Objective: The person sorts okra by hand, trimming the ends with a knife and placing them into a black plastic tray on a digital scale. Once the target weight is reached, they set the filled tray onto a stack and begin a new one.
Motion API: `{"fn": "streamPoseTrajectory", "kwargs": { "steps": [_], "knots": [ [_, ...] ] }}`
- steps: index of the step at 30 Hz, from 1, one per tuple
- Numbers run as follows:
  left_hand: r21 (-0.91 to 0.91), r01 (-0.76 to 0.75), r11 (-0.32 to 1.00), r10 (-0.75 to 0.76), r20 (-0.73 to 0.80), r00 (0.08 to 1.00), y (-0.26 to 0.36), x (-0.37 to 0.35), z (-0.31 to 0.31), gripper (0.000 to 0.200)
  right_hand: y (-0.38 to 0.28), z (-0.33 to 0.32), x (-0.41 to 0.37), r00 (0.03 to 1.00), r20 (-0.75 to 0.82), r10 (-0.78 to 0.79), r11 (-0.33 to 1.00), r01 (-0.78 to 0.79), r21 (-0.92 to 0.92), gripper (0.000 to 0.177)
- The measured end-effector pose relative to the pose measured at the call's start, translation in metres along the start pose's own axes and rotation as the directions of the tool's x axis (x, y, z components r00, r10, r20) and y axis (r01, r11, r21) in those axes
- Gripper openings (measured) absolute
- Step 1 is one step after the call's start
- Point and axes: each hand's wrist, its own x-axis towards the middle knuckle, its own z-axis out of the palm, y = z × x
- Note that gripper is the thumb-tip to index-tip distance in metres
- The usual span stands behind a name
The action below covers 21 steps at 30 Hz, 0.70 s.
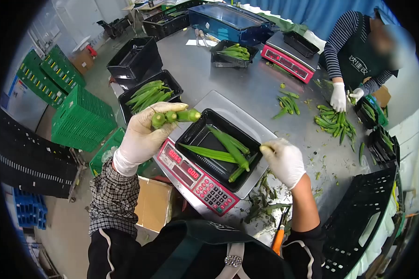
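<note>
My left hand (144, 132), in a white glove, is closed around okra pods (171, 117), their cut stem ends facing me. It is above the left edge of a black plastic tray (191, 135). That tray sits on a red-fronted scale (202, 181) and holds several okra pods (228, 149). My gloved right hand (284, 160) is at the tray's right rim, thumb and fingers pinched together; what they hold, if anything, is hidden. Behind my left hand, another black tray (174, 86) is heaped with okra.
Across the table (186, 56) to the right, a co-worker's gloved hands (338, 96) are at a pile of okra (337, 124). A second scale (291, 56) stands farther back. Trimmings and an orange-handled tool (278, 239) lie near my right forearm. Green crates (81, 116) are stacked at left.
</note>
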Motion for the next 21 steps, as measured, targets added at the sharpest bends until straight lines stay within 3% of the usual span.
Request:
{"fn": "streamPoseTrajectory", "kwargs": {
  "steps": [3,7,9,12,16,19,21],
  "knots": [
    [-0.029,0.012,0.999,-0.013,-0.007,1.0,-0.006,-0.006,-0.007,0.028,-0.021,0.019,0.008,0.979,0.158,0.131,0.963,-0.087,-0.256,0.021],
    [0.065,-0.064,0.996,0.061,0.043,0.997,-0.017,-0.011,-0.017,0.028,-0.035,0.034,0.016,0.998,0.044,0.032,0.99,-0.026,-0.139,0.026],
    [0.109,-0.069,0.992,0.063,0.054,0.997,-0.018,-0.014,-0.024,0.028,-0.045,0.033,0.015,0.982,0.186,0.024,0.976,0.017,-0.216,0.026],
    [0.023,-0.04,0.999,0.039,0.034,0.999,-0.024,-0.02,-0.034,0.03,-0.054,0.049,0.014,0.951,0.307,0.044,0.901,0.095,-0.423,0.028],
    [-0.034,0.007,0.999,-0.006,0.045,0.999,-0.034,-0.023,-0.046,0.031,-0.048,0.043,0.012,0.992,0.127,0.009,0.958,0.028,-0.285,0.033],
    [-0.052,0.034,0.998,-0.032,0.044,0.999,-0.036,-0.025,-0.049,0.031,-0.051,0.045,0.019,0.978,-0.037,-0.205,0.9,0.174,-0.401,0.033],
    [-0.047,0.022,0.999,-0.02,0.041,0.999,-0.037,-0.023,-0.051,0.031,-0.06,0.045,0.022,0.975,0.039,-0.218,0.926,0.219,-0.309,0.04]
  ]
}}
